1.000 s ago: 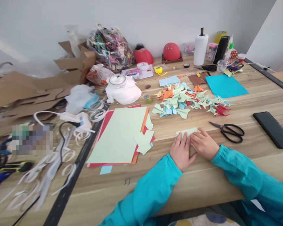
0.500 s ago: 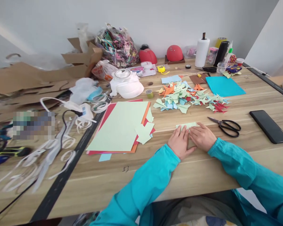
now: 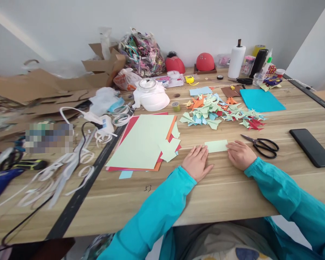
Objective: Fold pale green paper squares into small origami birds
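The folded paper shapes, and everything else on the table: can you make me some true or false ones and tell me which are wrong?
1. The small green paper lies between the left hand and the right hand. True.
2. The right hand is holding the scissors. False: they lie on the table, apart from that hand.
3. The phone is to the right of the scissors. True.
4. The folded paper shapes are all red. False: green, orange, blue and red ones show.
5. The big green sheet lies over an orange sheet. True.
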Available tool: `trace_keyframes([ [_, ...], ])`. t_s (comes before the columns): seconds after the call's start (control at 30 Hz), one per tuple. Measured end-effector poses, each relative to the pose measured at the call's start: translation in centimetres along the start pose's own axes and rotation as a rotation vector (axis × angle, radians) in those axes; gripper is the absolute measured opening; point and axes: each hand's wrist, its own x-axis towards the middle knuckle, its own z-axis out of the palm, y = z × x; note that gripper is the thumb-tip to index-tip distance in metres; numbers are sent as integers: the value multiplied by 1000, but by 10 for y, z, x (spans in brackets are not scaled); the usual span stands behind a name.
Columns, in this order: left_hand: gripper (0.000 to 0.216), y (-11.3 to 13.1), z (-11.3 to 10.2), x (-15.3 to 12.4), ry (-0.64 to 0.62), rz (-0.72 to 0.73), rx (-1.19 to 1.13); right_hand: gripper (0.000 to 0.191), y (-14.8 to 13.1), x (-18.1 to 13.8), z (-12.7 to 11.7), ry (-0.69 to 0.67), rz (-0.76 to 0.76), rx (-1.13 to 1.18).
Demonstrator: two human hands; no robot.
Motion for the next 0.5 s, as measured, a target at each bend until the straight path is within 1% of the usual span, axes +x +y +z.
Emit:
trace_keyframes([
  [0.07,57,-1,0,2,15,10,8,23,4,-3,-2,-3,13,20],
  [0.13,49,-2,-1,6,36,23,12,21,8,-4,-4,4,18,35],
  [0.27,29,0,-4,22,54,30,30,19,9,-3,-5,80,35,50],
  [0.33,22,2,-4,31,69,28,73,17,8,-2,-3,108,53,47],
  [0.4,17,3,-3,37,83,42,137,17,5,0,-1,96,44,45],
  [0.5,23,1,-1,42,102,103,218,24,1,4,4,24,-16,39],
])
